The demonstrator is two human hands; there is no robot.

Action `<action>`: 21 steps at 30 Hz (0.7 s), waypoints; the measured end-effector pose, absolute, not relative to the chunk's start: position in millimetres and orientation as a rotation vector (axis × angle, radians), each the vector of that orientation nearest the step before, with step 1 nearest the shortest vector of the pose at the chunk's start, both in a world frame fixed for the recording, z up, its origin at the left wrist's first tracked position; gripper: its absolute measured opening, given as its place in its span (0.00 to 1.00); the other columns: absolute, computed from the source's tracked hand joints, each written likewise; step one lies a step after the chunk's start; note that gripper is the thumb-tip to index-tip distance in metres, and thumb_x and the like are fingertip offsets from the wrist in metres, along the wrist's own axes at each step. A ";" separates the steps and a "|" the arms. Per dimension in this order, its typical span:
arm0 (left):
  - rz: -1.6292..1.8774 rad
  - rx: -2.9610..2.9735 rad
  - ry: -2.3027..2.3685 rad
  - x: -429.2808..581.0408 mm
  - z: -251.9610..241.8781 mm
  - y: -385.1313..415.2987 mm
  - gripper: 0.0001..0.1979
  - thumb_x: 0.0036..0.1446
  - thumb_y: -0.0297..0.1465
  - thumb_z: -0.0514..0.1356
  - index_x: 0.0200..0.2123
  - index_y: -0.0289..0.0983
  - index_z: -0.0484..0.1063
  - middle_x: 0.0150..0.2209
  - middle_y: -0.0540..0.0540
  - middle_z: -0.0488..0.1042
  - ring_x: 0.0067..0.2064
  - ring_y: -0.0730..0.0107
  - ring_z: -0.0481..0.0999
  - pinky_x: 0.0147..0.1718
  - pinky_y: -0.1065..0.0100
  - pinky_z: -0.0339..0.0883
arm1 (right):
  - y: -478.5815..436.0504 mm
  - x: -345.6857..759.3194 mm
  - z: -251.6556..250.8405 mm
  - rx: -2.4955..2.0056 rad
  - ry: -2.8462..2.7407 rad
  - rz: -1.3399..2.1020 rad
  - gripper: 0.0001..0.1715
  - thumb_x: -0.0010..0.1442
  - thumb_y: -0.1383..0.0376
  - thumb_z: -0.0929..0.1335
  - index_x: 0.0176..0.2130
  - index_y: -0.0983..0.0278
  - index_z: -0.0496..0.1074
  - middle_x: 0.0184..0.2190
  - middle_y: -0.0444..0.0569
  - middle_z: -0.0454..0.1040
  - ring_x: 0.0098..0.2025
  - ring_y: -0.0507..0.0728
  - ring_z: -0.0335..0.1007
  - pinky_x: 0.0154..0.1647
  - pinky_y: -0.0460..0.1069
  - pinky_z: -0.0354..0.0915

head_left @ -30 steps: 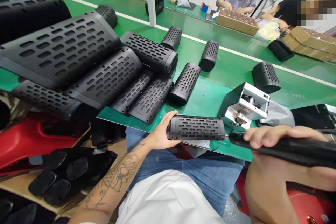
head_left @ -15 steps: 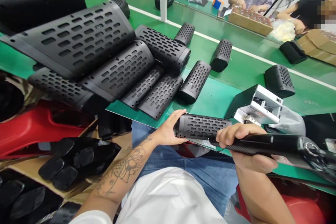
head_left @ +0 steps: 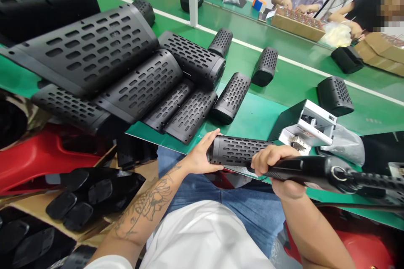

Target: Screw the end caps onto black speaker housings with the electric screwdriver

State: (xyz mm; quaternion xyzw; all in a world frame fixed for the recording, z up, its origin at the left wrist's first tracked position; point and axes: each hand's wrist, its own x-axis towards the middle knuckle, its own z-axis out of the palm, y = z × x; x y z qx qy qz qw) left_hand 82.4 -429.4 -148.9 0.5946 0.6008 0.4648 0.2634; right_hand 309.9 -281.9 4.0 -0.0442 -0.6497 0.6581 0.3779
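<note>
A loose white cotton shirt (head_left: 202, 237) is covering the person's front, and a matching short sleeve (head_left: 109, 262) is ending just left of it. A dark floral line tattoo (head_left: 147, 210) is running along the bare left forearm (head_left: 132, 229) beside the shirt, while blue denim jeans (head_left: 252, 214) are showing just beyond it.

Two hands (head_left: 202, 155), one held perforated tube (head_left: 236, 150), one power tool (head_left: 299, 167).

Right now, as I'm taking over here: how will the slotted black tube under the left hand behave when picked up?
The slotted black tube looks stiff, keeping its shape under the left hand. It would probably roll if released on the green mat. Its many slots suggest lightness, though the inside is hidden.
</note>
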 end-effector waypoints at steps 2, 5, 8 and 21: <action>1.262 1.616 1.647 82.5 -148.6 -430.0 0.72 0.53 0.42 0.83 0.89 0.49 0.42 0.80 0.32 0.63 0.81 0.35 0.67 0.80 0.35 0.65 | -285.4 313.0 2.6 -0.106 -1.643 1.723 0.30 0.59 0.39 0.84 0.44 0.58 0.82 0.28 0.42 0.81 0.25 0.54 0.77 0.33 0.52 0.78; 1.281 1.654 1.684 83.8 -146.2 -430.4 0.68 0.53 0.42 0.82 0.87 0.47 0.49 0.79 0.32 0.65 0.80 0.35 0.68 0.79 0.35 0.66 | -281.6 320.4 13.6 -0.208 -1.562 1.734 0.32 0.58 0.38 0.84 0.43 0.60 0.83 0.27 0.44 0.80 0.25 0.56 0.77 0.32 0.53 0.77; 1.345 1.711 1.689 86.4 -144.5 -430.3 0.61 0.54 0.40 0.81 0.84 0.46 0.55 0.77 0.33 0.67 0.78 0.35 0.71 0.79 0.36 0.67 | -254.5 332.9 29.9 -0.336 -1.466 1.444 0.38 0.57 0.31 0.81 0.39 0.61 0.82 0.22 0.42 0.76 0.20 0.57 0.73 0.25 0.55 0.76; 1.344 1.694 1.732 89.3 -147.8 -431.0 0.59 0.53 0.40 0.80 0.82 0.44 0.56 0.77 0.32 0.68 0.78 0.35 0.72 0.79 0.36 0.68 | -175.8 363.9 9.5 -0.808 -1.229 0.703 0.13 0.55 0.55 0.72 0.30 0.62 0.73 0.17 0.43 0.70 0.17 0.56 0.68 0.21 0.52 0.68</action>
